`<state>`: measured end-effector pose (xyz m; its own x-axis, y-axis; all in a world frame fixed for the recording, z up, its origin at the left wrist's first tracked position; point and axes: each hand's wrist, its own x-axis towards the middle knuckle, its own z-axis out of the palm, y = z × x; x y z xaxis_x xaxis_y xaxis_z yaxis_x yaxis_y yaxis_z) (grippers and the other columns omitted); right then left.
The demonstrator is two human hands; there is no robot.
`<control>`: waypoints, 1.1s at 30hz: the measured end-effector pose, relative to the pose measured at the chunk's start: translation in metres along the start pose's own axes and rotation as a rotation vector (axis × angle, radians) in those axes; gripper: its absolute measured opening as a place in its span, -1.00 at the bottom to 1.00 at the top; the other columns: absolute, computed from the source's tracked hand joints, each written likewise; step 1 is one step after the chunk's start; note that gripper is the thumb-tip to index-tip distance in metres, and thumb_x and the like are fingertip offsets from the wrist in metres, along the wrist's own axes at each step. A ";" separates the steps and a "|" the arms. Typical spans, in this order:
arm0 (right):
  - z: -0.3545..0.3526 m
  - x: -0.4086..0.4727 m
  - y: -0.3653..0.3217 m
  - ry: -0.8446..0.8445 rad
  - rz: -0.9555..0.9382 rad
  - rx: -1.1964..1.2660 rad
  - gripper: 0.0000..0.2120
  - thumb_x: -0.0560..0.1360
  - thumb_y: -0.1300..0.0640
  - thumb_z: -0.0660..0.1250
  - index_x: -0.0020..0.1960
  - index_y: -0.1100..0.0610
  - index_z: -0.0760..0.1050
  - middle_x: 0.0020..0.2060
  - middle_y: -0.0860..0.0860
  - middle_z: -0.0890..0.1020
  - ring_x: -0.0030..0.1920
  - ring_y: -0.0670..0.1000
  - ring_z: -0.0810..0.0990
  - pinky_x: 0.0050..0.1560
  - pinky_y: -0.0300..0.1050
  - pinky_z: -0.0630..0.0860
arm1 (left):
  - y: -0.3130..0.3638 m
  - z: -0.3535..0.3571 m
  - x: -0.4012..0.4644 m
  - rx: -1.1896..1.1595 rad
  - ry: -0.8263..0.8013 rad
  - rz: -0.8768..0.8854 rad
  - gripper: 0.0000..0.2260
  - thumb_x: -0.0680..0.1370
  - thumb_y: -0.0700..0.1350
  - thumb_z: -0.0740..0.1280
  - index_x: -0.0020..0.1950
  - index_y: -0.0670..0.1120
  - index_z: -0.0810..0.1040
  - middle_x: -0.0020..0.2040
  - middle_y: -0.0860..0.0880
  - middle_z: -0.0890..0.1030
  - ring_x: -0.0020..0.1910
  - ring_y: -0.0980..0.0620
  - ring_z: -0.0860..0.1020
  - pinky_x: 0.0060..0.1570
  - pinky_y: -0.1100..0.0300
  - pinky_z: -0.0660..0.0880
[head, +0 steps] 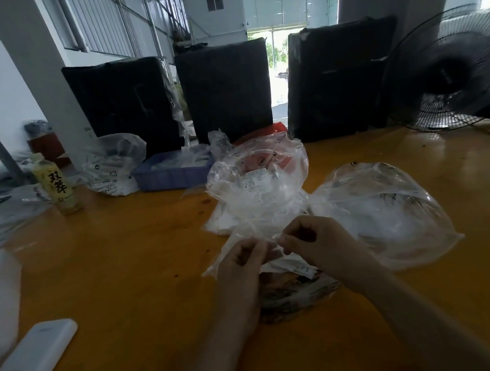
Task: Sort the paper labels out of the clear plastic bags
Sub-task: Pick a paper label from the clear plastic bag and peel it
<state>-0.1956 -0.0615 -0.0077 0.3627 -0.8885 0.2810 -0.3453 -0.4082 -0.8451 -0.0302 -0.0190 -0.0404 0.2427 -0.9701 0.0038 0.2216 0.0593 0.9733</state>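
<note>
**A:** What is on the table, and where are the hands?

**B:** An orange wooden table (129,245). Near the viewer, both hands meet over a clear plastic bag (292,292) lying flat, with dark printed contents showing through. The left hand (241,266) and the right hand (315,244) each have their fingers curled, pinching the thin film at the bag's far, open edge, fingertips almost touching each other.

**B:** A white paper label (292,267) lies inside that bag, just beneath and between the two hands.

**A:** How would the bag handle?

**B:** By the look of it, very light, soft and slippery. The film crumples and clings, so it likely needs a pinch on each layer of the mouth to pull it open. The label looks thin and bendable; a grip on its edge should slide it out.

**A:** Anything else nearby?

**B:** Just beyond the hands sits a heap of crumpled clear bags (255,185), with small labels visible inside. To the right, touching that heap, lies a puffed bag (383,208). Far left stand a yellow drink bottle (56,183) and a blue tray (171,174). Black wrapped boxes (223,89) line the far edge, with a fan (445,75) at far right.
</note>
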 end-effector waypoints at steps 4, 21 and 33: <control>0.010 0.003 0.004 0.064 -0.032 -0.126 -0.71 0.66 -0.08 0.26 -0.20 -0.15 0.61 -0.29 -0.17 0.65 -0.38 0.03 0.56 -0.34 -0.10 0.50 | 0.003 -0.002 0.003 -0.287 0.032 -0.021 -0.88 0.61 -0.15 0.40 0.02 -0.20 0.61 0.08 -0.14 0.76 0.09 -0.02 0.75 -0.19 0.25 0.64; 0.035 0.004 0.017 -0.303 -0.084 -0.801 -0.72 0.60 -0.20 0.31 0.25 -0.12 0.56 0.08 -0.10 0.34 -0.08 -0.07 0.45 -0.27 -0.24 0.28 | 0.001 -0.013 0.008 -0.329 0.044 -0.034 -0.82 0.36 -0.01 0.53 -0.10 -0.04 0.69 -0.14 -0.03 0.68 -0.21 0.10 0.64 -0.40 0.30 0.52; 0.034 0.003 0.022 -0.348 -0.190 -0.892 -0.56 0.63 -0.20 0.23 0.48 -0.15 0.35 0.18 -0.01 0.41 0.15 0.04 0.52 -0.02 -0.04 0.52 | -0.002 -0.008 0.010 -0.453 0.047 -0.011 -0.79 0.41 -0.23 0.50 0.03 -0.23 0.67 -0.03 -0.22 0.76 -0.07 -0.09 0.77 -0.20 0.28 0.67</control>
<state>-0.1729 -0.0656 -0.0405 0.6662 -0.7382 0.1062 -0.7308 -0.6745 -0.1049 -0.0202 -0.0272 -0.0444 0.2781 -0.9602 -0.0268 0.6131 0.1560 0.7745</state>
